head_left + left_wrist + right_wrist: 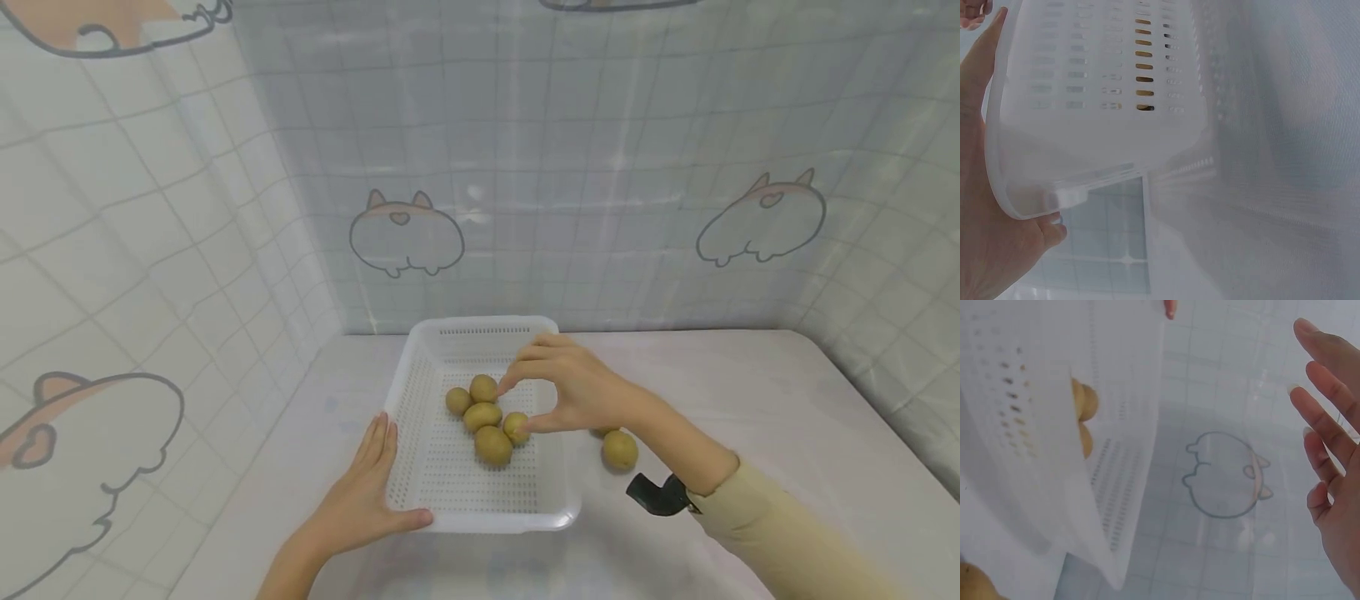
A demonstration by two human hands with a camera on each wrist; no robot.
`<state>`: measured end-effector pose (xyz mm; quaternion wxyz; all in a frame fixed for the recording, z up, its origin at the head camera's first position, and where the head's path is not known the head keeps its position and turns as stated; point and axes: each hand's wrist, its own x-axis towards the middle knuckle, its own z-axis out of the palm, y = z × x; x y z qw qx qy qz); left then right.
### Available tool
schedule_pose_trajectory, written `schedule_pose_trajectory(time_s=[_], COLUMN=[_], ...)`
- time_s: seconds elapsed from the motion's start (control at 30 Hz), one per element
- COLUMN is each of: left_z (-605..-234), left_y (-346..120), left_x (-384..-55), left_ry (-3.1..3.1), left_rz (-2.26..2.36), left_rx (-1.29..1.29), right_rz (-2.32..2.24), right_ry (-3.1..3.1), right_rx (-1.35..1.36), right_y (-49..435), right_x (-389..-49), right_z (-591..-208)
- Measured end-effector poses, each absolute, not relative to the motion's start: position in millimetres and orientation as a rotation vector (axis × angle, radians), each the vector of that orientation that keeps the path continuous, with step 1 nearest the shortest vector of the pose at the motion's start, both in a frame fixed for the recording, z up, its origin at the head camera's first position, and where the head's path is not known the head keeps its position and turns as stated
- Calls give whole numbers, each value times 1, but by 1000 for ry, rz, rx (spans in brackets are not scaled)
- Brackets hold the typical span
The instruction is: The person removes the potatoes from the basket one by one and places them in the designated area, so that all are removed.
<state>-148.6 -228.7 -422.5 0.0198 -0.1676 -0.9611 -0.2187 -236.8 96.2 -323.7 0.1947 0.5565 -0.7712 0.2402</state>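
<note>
A white plastic basket (pixel 450 500) with slotted walls stands on the table, with several potatoes (pixel 493 446) grouped in its middle. My left hand (pixel 363 487) rests at its near left corner, fingers laid straight along the left side and thumb over the front rim. In the left wrist view, that thumb (pixel 1052 231) shows at the basket's corner. Over the basket's right part is my right hand (pixel 566 383), thumb and fingers apart with nothing between them. A small potato (pixel 516 427) lies below its thumb tip. The right wrist view shows the spread fingers (pixel 1319 419) holding nothing.
Right of the basket, a potato (pixel 620 451) lies on the pale tablecloth (pixel 720 392), with another partly hidden behind my right forearm. A black strap piece (pixel 660 495) sticks out at the right sleeve. Checked curtains (pixel 570 250) with animal drawings enclose the table's back and sides.
</note>
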Motion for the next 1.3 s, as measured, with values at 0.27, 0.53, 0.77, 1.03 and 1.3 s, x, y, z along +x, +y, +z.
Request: schedule_pose_trajectory(time_s=[0.27, 0.53, 0.77, 1.03, 1.3], left_z=[-424, -423, -424, -423, -422], left_y=[-230, -229, -231, -232, -231], left_x=[-149, -150, -151, -149, -149], left_ry=[-2985, -3006, -2994, -2989, -3009], left_rz=[-684, -726, -702, -704, -708], left_rx=[-514, -503, -507, -521, -517], right_rz=[733, 797, 854, 829, 840], right_ry=[-2059, -2108, -2120, -2224, -2303], right_rx=[1653, 1666, 1672, 1676, 1672], right_y=[75, 58, 44, 24, 12], right_x=[-244, -248, -251, -262, -275], right_z=[-325, -325, -326, -331, -339])
